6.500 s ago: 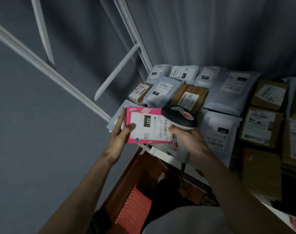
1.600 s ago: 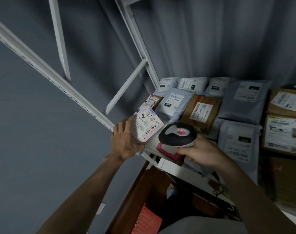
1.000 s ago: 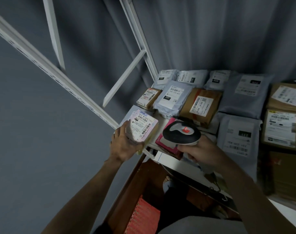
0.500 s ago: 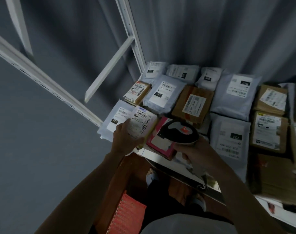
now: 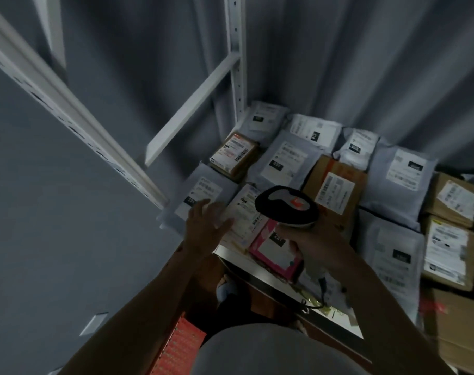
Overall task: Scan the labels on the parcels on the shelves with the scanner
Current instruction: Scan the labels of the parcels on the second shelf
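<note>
While gripping black barcode scanner (image 5: 286,206) in right hand (image 5: 315,243) above pink parcel (image 5: 275,251) | left hand (image 5: 205,221) flat, fingers spread, on white-labelled parcel (image 5: 245,212) at shelf edge (image 5: 257,270)

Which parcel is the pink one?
The pink parcel at the shelf's front edge, just under the scanner. The other parcels are grey bags or brown boxes.

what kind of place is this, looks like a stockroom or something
Probably a parcel depot or pickup point: labelled poly mailers and cardboard boxes cover a white metal shelf rack, and the right hand holds a barcode scanner.
</note>
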